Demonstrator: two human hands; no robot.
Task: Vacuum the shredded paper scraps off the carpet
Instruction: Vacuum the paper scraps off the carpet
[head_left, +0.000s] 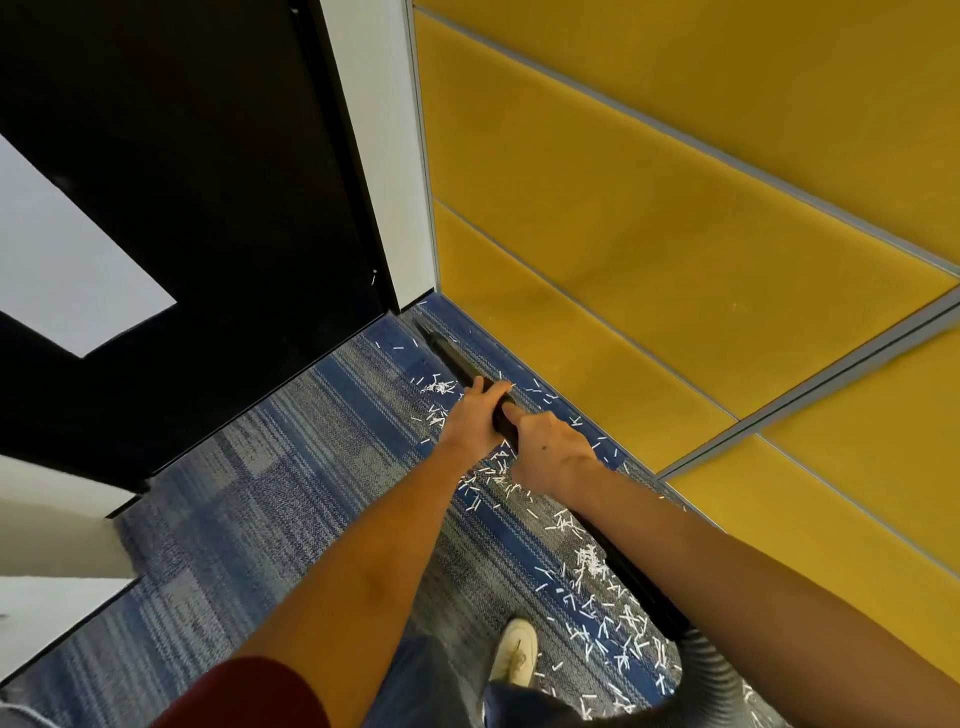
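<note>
The carpet (270, 509) lies bare toward its left edge; yellow panels (675, 218) wall the right. The black vacuum wand (457, 364) reaches into the far corner, left hand (475, 423) and right hand (550, 454) both wrapped around it. White paper scraps (592, 561) litter the right edge.

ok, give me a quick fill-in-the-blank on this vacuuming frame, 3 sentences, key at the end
Both hands, left hand and right hand, grip the black ____ of the vacuum.
The white paper scraps lie on the blue-grey ____.
The wall panels beside the wand are ____ in colour.

Missing words: wand; carpet; yellow
</note>
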